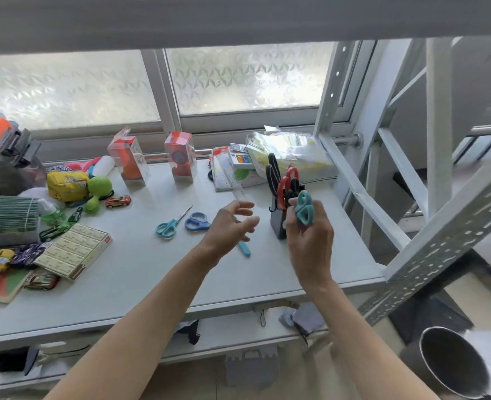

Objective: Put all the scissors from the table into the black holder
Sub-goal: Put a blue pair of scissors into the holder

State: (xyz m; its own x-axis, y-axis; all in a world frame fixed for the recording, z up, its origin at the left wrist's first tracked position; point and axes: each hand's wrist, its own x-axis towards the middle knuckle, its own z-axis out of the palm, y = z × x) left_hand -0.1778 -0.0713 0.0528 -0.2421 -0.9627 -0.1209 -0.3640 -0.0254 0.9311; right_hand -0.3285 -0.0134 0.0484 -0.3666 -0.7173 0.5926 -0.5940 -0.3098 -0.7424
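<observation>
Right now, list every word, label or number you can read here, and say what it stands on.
None can be read.
Flat cream box: rows of print and a red tag, too blurred.
Two clear red packages: graphics only, no readable text.
Yellow pouch: print too small.

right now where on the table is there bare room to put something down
The widest bare patch is the near strip of the table, between the flat boxes and the right edge. A smaller gap lies behind the light blue scissors, before the clear boxes. The left end is crowded with toys.
</observation>
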